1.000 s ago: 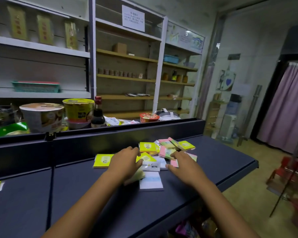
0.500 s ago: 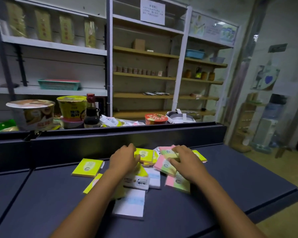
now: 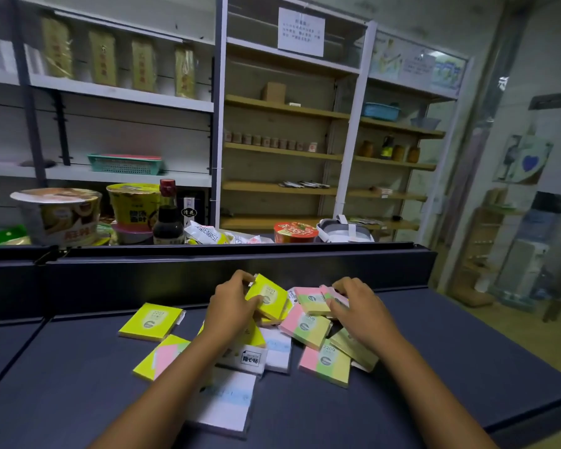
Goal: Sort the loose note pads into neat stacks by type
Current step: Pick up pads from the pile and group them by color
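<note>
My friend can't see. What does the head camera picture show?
A left hand grips a yellow note pad while the right hand holds a pink striped pad, above more pads scattered on a dark counter. Shop shelves stand behind.

White pad [image 3: 222, 405] partly under left forearm, wall notice [image 3: 301, 31] text too blurred to read

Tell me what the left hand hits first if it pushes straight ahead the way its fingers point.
Probably the dark back wall of the counter. The left hand, holding a yellow pad, points up and away toward it; depth is hard to judge.
</note>
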